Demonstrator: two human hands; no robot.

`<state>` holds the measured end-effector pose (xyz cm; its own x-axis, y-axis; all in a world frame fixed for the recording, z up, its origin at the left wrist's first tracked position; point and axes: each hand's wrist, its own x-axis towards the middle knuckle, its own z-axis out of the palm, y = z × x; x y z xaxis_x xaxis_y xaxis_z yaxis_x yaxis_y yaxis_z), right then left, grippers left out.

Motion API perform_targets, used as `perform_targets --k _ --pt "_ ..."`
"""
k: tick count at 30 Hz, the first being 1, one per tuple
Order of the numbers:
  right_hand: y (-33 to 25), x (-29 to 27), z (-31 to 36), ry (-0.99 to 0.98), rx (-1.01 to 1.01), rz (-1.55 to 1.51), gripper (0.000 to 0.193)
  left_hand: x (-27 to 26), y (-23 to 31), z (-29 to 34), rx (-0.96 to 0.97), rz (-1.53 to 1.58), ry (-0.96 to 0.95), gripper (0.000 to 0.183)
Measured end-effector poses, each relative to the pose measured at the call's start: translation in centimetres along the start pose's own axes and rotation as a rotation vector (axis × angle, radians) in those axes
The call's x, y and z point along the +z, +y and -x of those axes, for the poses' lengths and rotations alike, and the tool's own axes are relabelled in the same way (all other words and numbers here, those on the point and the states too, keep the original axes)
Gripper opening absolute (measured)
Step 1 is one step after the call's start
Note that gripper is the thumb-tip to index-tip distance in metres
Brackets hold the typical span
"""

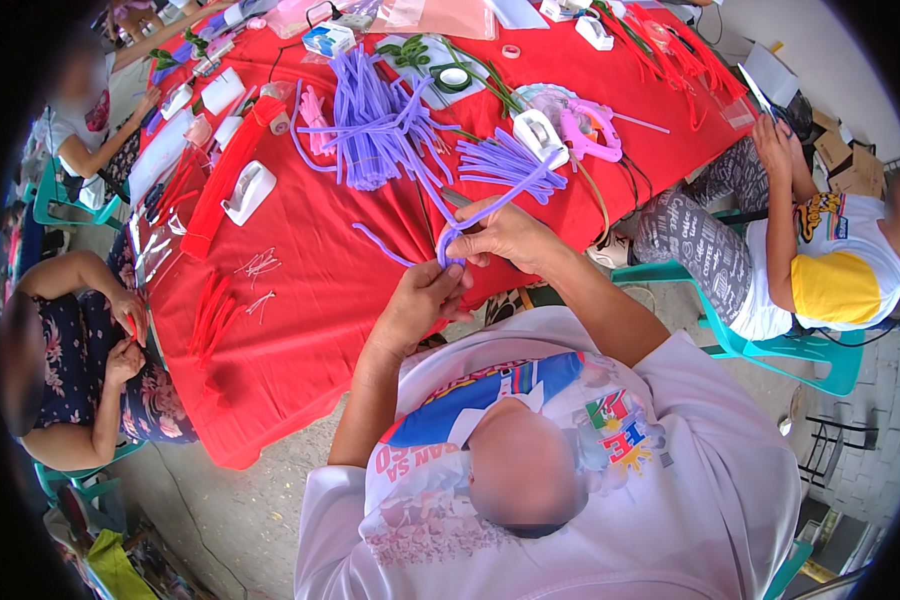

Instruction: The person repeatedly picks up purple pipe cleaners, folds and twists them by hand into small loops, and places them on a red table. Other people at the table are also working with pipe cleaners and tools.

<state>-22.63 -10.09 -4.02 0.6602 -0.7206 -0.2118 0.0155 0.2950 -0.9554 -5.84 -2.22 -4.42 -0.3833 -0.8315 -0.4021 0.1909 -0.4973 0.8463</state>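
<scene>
Clock directions read from the piece in hand, twelve toward the top of the view.

Item: one purple chenille stem (pixel 450 240), between the hands, above the near edge of the red-draped bench (pixel 300 265). Condition: bent into a tight loop or knot; one free end reaches toward ten o'clock, another toward half past one. A further strand comes in from eleven; whether it belongs to the piece or the bundle cannot be told.

Left hand (pixel 425 298): at seven o'clock, thumb and fingers closed, pinching the loop's lower side.

Right hand (pixel 508 238): at three o'clock, fingertips pinching the loop from its right.

Progress, as judged: part-worked. Done: the central bend. Remaining: both long ends, loose and not wound in.

Stock apparently unworked: large purple bundle (pixel 362 145), upright-looking and splayed, eleven o'clock; small purple bundle (pixel 510 168), lying flat, one o'clock; pink bundle (pixel 315 120), just beside the large one; red bundle (pixel 228 185), between nine and ten.

Equipment: white tape dispenser (pixel 541 136), one o'clock; pink glue gun (pixel 595 130), near two; green tape roll (pixel 454 77), twelve; second white dispenser (pixel 249 193), between nine and ten.

Others present: seated co-worker (pixel 770 250), three o'clock; another co-worker (pixel 80 350), between eight and nine.
</scene>
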Motion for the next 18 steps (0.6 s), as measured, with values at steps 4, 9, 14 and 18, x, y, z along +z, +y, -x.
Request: perform_targets --k 4,9,14,18 --pt "0.3 0.1 -0.1 0.000 -0.025 -0.021 0.012 -0.5 0.1 0.1 -0.021 0.028 -0.072 0.029" --pt "-0.9 0.8 0.2 0.142 -0.028 0.139 0.010 1.0 -0.1 0.7 0.117 -0.029 0.111 0.041" --pt "-1.6 0.9 0.3 0.139 -0.021 0.177 0.008 0.3 -0.8 0.3 0.091 0.037 0.148 0.046" --pt "-1.3 0.7 0.5 0.120 -0.007 0.105 0.008 0.2 -0.4 0.5 0.088 0.115 0.035 0.045"
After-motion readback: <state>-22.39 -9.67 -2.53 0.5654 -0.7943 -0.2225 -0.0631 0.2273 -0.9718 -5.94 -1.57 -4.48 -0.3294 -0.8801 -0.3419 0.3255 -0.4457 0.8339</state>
